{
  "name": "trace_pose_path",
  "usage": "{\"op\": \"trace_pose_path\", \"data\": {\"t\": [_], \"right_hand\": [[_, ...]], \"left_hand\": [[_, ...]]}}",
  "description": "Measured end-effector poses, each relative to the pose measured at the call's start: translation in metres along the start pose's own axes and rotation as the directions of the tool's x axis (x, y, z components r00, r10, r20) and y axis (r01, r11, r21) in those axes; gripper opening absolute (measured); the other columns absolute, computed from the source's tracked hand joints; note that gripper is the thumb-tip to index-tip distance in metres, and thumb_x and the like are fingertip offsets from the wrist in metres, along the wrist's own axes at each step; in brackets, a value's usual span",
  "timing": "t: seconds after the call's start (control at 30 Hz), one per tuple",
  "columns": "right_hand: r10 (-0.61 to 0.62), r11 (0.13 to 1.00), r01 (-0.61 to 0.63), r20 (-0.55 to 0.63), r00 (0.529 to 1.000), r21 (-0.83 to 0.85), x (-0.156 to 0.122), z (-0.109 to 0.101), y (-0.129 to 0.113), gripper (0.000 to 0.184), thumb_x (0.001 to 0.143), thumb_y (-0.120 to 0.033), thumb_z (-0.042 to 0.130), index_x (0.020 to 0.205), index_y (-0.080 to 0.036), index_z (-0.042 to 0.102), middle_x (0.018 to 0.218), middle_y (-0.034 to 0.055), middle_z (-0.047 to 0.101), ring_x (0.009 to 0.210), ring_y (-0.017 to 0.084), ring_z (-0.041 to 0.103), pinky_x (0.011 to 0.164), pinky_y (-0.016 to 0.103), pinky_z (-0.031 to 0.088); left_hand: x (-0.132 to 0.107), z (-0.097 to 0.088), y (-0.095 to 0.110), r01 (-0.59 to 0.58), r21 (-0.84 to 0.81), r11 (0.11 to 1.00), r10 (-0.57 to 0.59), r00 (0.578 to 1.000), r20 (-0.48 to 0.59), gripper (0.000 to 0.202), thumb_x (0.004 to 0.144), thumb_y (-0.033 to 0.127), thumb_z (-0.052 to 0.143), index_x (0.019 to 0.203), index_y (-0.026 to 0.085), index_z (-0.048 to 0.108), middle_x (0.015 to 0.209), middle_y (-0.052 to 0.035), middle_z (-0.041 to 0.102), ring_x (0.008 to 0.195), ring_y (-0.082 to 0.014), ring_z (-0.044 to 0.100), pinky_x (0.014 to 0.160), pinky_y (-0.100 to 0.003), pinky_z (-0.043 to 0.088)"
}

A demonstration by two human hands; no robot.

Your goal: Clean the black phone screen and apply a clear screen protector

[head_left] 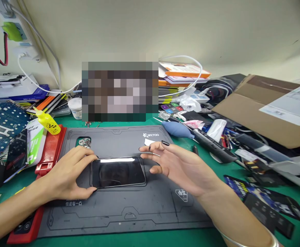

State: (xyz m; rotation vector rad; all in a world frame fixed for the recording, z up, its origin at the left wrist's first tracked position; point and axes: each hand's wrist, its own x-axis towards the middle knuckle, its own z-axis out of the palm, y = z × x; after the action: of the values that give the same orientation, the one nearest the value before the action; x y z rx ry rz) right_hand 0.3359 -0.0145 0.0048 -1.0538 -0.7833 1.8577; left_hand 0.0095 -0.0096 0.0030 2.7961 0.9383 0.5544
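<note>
A black smartphone (117,172) lies screen up on a dark grey repair mat (129,219), with a white glare along its far edge. My left hand (69,173) grips the phone's left end, with fingers over the far edge and thumb at the near edge. My right hand (177,166) is open, its spread fingers just right of the phone. I cannot tell if they touch it. A bangle circles my right wrist.
A red holder (50,151) and a yellow bottle (47,121) stand left of the mat. A blue air blower (177,129), a black tool (213,145) and a cardboard box (258,109) lie to the right. Cards, packets and cables crowd the green bench (217,169).
</note>
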Motion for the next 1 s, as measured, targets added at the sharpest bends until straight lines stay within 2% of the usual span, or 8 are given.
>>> {"op": "trace_pose_path", "data": {"t": [0.1, 0.17, 0.23, 0.3, 0.37, 0.47, 0.73, 1.0], "right_hand": [[-0.083, 0.985, 0.077, -0.030, 0.996, -0.157, 0.000, 0.002, 0.002, 0.033, 0.078, -0.056, 0.073, 0.085, -0.024, 0.067, 0.114, 0.0091, 0.067, 0.104, 0.027, 0.064, 0.064, 0.032, 0.059], [-0.256, 0.899, 0.214, -0.061, 0.965, -0.383, 0.001, 0.004, 0.006, 0.032, 0.079, -0.055, 0.072, 0.086, -0.024, 0.066, 0.114, 0.0107, 0.065, 0.101, 0.028, 0.065, 0.067, 0.037, 0.060], [-0.526, 0.644, 0.395, -0.003, 0.851, -0.655, 0.003, 0.005, 0.011, 0.028, 0.077, -0.046, 0.076, 0.090, -0.024, 0.066, 0.112, 0.0111, 0.065, 0.104, 0.029, 0.065, 0.080, 0.044, 0.060], [-0.694, 0.273, 0.514, 0.204, 0.691, -0.813, 0.005, 0.006, 0.017, 0.033, 0.073, -0.037, 0.081, 0.100, -0.025, 0.066, 0.115, 0.0117, 0.066, 0.111, 0.032, 0.063, 0.094, 0.050, 0.055], [-0.684, -0.005, 0.575, 0.422, 0.595, -0.818, 0.006, 0.006, 0.023, 0.045, 0.074, -0.035, 0.083, 0.112, -0.025, 0.063, 0.121, 0.0132, 0.066, 0.116, 0.033, 0.062, 0.100, 0.054, 0.052], [-0.600, -0.178, 0.615, 0.580, 0.551, -0.768, 0.007, 0.005, 0.028, 0.049, 0.079, -0.034, 0.080, 0.121, -0.023, 0.058, 0.127, 0.0155, 0.065, 0.120, 0.034, 0.061, 0.101, 0.056, 0.052], [-0.518, -0.231, 0.620, 0.634, 0.574, -0.750, 0.009, 0.002, 0.026, 0.045, 0.081, -0.028, 0.077, 0.123, -0.023, 0.059, 0.130, 0.0158, 0.065, 0.121, 0.034, 0.061, 0.101, 0.058, 0.052], [-0.542, -0.101, 0.612, 0.559, 0.628, -0.785, 0.006, 0.006, 0.024, 0.035, 0.080, -0.027, 0.073, 0.113, -0.026, 0.065, 0.124, 0.0126, 0.068, 0.111, 0.031, 0.066, 0.095, 0.052, 0.055]], "left_hand": [[0.000, -0.001, 0.001, -0.033, 0.022, 0.999, 0.034, 0.998, -0.054, 0.057, 0.075, 0.031, 0.072, 0.126, 0.018, 0.050, 0.115, -0.0134, 0.060, 0.106, -0.0297, 0.059, 0.089, -0.044, 0.056], [0.000, -0.002, 0.001, -0.033, 0.035, 0.999, 0.036, 0.995, -0.095, 0.056, 0.076, 0.031, 0.070, 0.127, 0.018, 0.049, 0.114, -0.0137, 0.059, 0.105, -0.0296, 0.059, 0.088, -0.044, 0.056], [-0.001, -0.002, 0.001, -0.016, 0.033, 0.999, 0.020, 0.993, -0.117, 0.057, 0.077, 0.031, 0.069, 0.127, 0.017, 0.048, 0.115, -0.0141, 0.058, 0.104, -0.0294, 0.058, 0.087, -0.044, 0.056], [-0.001, -0.002, 0.000, 0.010, 0.012, 1.000, -0.009, 0.993, -0.114, 0.058, 0.077, 0.032, 0.069, 0.128, 0.016, 0.047, 0.116, -0.0141, 0.056, 0.104, -0.0289, 0.058, 0.087, -0.043, 0.056], [-0.002, -0.002, -0.002, 0.030, -0.013, 0.999, -0.031, 0.994, -0.106, 0.059, 0.076, 0.032, 0.070, 0.128, 0.016, 0.046, 0.116, -0.0137, 0.055, 0.104, -0.0283, 0.057, 0.086, -0.043, 0.055], [-0.003, -0.002, -0.003, 0.031, -0.016, 0.999, -0.033, 0.994, -0.107, 0.059, 0.076, 0.032, 0.070, 0.128, 0.017, 0.045, 0.116, -0.0133, 0.054, 0.103, -0.0280, 0.056, 0.086, -0.043, 0.055], [-0.001, -0.002, -0.002, 0.019, -0.008, 1.000, -0.020, 0.993, -0.119, 0.060, 0.076, 0.031, 0.069, 0.129, 0.019, 0.045, 0.115, -0.0129, 0.055, 0.103, -0.0284, 0.057, 0.085, -0.043, 0.056], [-0.005, -0.001, -0.004, 0.052, -0.030, 0.998, -0.055, 0.994, -0.095, 0.063, 0.080, 0.033, 0.068, 0.136, 0.020, 0.043, 0.124, -0.0144, 0.055, 0.113, -0.0307, 0.058, 0.093, -0.045, 0.056]]}}
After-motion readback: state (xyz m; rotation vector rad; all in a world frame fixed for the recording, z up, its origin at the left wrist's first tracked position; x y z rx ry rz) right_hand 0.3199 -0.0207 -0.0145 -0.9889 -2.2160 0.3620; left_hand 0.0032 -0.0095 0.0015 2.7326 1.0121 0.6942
